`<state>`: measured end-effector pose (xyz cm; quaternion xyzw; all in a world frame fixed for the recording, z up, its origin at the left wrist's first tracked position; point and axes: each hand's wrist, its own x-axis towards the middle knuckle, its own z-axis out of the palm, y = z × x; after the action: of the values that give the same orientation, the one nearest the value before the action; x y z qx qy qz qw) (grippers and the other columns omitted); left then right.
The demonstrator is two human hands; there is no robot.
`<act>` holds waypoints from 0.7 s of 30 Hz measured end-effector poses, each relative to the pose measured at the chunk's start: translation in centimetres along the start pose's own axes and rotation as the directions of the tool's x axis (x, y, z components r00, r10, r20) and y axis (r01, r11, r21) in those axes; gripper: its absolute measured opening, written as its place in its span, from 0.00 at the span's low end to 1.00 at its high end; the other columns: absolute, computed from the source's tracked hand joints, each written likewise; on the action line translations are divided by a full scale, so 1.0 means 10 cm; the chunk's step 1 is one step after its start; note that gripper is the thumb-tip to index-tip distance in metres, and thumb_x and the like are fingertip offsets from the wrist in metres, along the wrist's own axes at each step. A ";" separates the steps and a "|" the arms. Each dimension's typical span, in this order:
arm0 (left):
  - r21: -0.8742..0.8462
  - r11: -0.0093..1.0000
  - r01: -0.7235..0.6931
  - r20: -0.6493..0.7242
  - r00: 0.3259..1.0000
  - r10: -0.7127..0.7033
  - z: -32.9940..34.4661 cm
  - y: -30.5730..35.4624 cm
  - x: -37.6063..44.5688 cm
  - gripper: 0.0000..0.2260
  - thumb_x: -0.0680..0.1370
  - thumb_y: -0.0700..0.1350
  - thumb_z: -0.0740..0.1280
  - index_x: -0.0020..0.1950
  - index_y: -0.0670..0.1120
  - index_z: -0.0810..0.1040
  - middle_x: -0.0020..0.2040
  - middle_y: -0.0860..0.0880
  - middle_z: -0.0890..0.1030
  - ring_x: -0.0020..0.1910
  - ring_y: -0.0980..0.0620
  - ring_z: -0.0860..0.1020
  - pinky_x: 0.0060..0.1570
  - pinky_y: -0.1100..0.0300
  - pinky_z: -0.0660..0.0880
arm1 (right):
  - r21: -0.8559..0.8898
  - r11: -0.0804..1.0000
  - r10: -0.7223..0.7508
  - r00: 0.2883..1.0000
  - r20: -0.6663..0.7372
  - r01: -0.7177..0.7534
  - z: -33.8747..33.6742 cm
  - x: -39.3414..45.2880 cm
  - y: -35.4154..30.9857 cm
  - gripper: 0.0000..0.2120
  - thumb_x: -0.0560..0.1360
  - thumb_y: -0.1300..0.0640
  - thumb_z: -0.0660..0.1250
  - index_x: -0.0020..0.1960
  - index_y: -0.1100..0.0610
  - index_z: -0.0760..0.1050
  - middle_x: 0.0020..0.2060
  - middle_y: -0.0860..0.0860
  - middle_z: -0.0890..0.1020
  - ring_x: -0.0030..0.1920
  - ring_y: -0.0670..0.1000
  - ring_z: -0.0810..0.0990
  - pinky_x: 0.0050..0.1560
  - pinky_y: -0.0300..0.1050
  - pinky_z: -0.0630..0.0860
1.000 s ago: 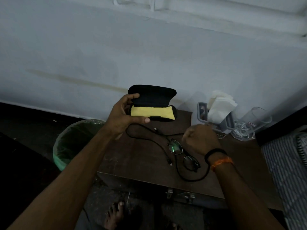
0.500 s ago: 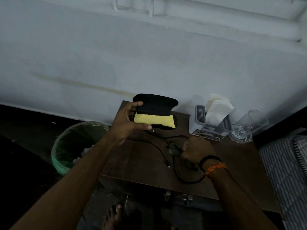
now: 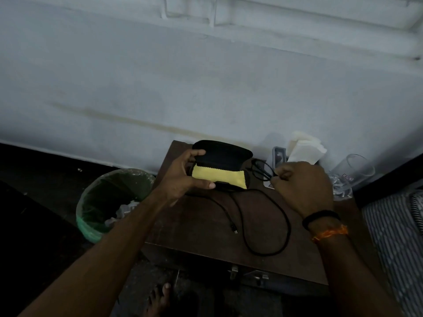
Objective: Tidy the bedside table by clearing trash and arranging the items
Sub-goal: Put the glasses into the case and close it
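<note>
My left hand [image 3: 183, 177] holds an open black glasses case [image 3: 223, 157] above the back left of the brown bedside table [image 3: 196, 227]. A yellow cleaning cloth [image 3: 219, 177] lies inside the case. My right hand [image 3: 302, 186] is closed on a pair of black-framed glasses [image 3: 262, 170], lifted off the table just right of the case. A black cable [image 3: 263, 225] lies looped on the tabletop below both hands.
A grey holder [image 3: 278, 154] with white tissues [image 3: 302, 147] stands at the back of the table, a clear glass [image 3: 352, 175] lying tipped to its right. A green-lined bin [image 3: 109, 202] with trash sits on the floor to the left. A striped mattress [image 3: 398, 243] borders the right.
My right hand has picked the glasses up from the table and raised them toward the open case. The cable stays on the table. The left hand keeps hold of the case.
</note>
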<state>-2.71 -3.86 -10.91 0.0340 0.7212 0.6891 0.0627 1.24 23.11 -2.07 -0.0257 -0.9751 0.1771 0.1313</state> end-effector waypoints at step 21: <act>-0.077 0.996 -0.054 0.072 0.996 0.060 0.26 0.10 -0.10 0.39 0.55 0.40 0.84 0.64 0.53 0.77 0.62 0.44 0.77 0.63 0.44 0.77 0.58 0.41 0.78 | 0.131 0.949 -0.292 0.956 0.026 0.287 0.50 -0.02 -0.42 0.09 0.72 0.54 0.70 0.50 0.50 0.85 0.45 0.47 0.86 0.46 0.50 0.81 0.43 0.45 0.78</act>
<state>-1.43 -1.41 -9.99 0.0778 0.6907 0.7154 0.0708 0.12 17.44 -5.21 0.1299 -0.9579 0.2174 0.1351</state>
